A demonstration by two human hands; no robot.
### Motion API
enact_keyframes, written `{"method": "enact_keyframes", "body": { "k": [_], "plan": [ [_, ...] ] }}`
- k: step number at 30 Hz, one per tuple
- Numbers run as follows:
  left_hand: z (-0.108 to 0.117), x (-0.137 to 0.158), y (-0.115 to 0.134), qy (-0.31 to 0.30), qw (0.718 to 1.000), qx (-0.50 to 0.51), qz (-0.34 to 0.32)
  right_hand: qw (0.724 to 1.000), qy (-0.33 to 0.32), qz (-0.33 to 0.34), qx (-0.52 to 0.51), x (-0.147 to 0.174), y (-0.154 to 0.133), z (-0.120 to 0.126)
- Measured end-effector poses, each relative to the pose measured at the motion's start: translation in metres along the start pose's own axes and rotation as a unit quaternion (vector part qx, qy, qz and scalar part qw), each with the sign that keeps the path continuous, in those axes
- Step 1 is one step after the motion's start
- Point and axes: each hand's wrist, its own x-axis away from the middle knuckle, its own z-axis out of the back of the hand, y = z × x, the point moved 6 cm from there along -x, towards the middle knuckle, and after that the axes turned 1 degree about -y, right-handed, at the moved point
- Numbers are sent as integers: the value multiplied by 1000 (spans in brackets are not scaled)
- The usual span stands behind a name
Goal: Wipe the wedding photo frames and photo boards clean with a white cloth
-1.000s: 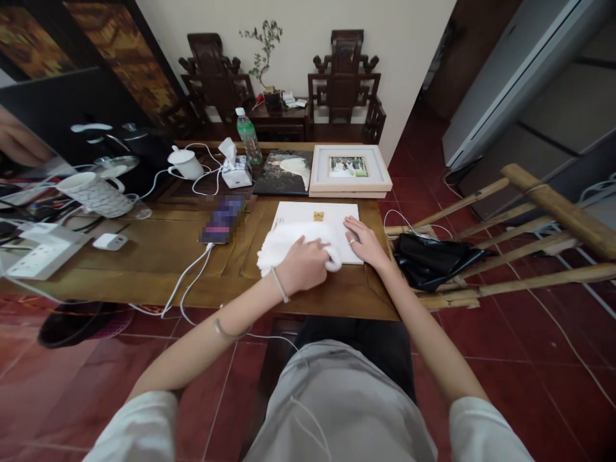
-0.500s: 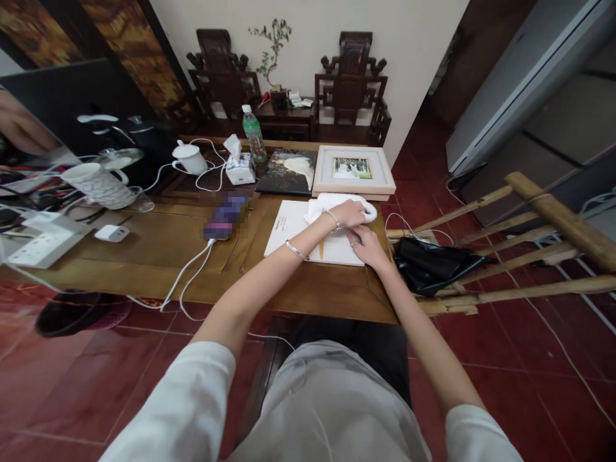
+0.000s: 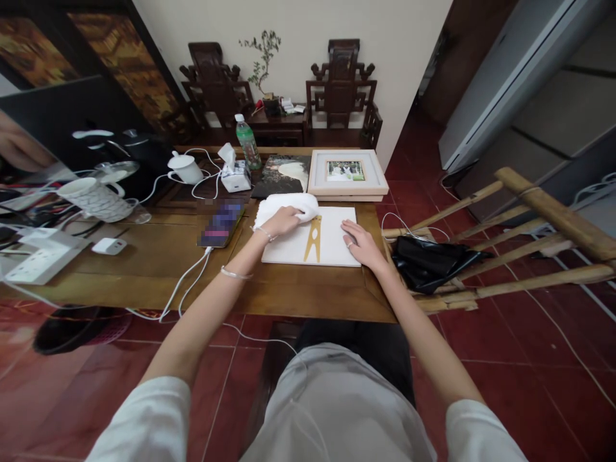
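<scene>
A white cloth, bunched up, lies over the far left corner of a flat white panel. My left hand grips the cloth from above, its fingers partly sunk in the folds. The panel bears a gold-coloured shape like a letter A, in the middle of its face. At the panel's right edge rests my right hand, fingers stretched out flat on the surface, holding nothing. Part of the panel is hidden under the cloth and the left hand.
Behind the panel lie a framed photo and a dark picture panel. A tissue box, a green-labelled bottle and a lidded cup stand to the left. A charging phone lies nearer. A bamboo rack stands at the right.
My left hand has moved left with the cloth, from the panel's far right part to its far left corner, uncovering the gold shape. My right hand's fingers now lie flatter at the right edge.
</scene>
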Motion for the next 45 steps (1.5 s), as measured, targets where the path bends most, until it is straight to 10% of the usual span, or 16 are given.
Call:
{"method": "enact_keyframes", "body": {
  "k": [14, 29, 45],
  "plan": [
    [-22, 141, 45, -96, 986, -113, -73, 1000, -1, -2, 8, 0, -2, 0],
    [-4, 13, -18, -35, 991, -117, -59, 1000, 2, -8, -1, 1, -1, 2],
    [-14, 154, 43, -137, 978, -77, -138, 1000, -2, -2, 0, 0, -2, 0]
  ]
}}
